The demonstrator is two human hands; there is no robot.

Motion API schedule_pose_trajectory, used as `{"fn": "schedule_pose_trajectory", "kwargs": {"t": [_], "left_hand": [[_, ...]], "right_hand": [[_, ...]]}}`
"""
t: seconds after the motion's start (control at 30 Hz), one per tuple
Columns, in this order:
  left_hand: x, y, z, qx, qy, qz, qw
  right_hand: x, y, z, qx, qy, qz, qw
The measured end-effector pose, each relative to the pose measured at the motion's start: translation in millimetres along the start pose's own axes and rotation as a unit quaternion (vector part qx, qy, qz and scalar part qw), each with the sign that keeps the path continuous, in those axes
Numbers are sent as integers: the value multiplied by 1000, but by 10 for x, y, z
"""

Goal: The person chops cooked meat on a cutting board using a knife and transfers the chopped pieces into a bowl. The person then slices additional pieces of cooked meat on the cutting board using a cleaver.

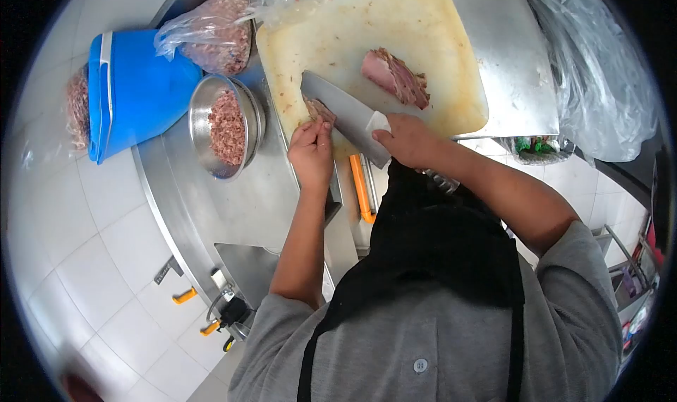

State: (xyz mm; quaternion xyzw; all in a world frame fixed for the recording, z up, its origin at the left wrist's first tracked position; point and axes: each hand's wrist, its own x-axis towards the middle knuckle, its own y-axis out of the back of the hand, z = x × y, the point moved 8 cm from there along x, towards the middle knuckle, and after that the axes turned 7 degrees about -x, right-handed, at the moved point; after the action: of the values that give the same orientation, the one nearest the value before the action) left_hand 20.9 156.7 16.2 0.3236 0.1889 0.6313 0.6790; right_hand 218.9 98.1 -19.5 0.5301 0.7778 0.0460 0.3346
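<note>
A wide cleaver (pixel 342 113) lies slanted over the yellowed cutting board (pixel 324 21), its handle wrapped in something white. My right hand (pixel 409 139) is closed round that handle. At the blade's left side, my left hand (pixel 311 147) pinches a small piece of meat (pixel 321 111) near the board's front left edge. The meat touches or nearly touches the blade. A larger chunk of pink meat (pixel 396 77) rests on the board to the right of the cleaver, apart from both hands.
Left of the board stand a steel bowl (pixel 199 130) of chopped meat, a plastic bag of minced meat (pixel 222 39) and a blue container (pixel 137 92). An orange handle (pixel 362 187) shows below the board. Clear plastic (pixel 599 70) hangs at the right.
</note>
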Motion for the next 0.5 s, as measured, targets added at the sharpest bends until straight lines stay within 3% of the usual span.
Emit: {"fn": "schedule_pose_trajectory", "kwargs": {"t": [0.1, 0.2, 0.27, 0.5], "left_hand": [[-2, 18, -29, 5, 17, 7, 1000], [-3, -22, -46, 2, -3, 8, 1000], [27, 8, -68, 2, -9, 23, 1000], [81, 66, -73, -112, 4, -3, 994]], "right_hand": [[-63, 91, -19, -16, 12, 17, 1000], [-127, 107, -61, -37, 10, -26, 999], [-47, 91, -287, -122, 98, 1, 988], [-307, 360, -868, -267, 133, 69, 952]]}}
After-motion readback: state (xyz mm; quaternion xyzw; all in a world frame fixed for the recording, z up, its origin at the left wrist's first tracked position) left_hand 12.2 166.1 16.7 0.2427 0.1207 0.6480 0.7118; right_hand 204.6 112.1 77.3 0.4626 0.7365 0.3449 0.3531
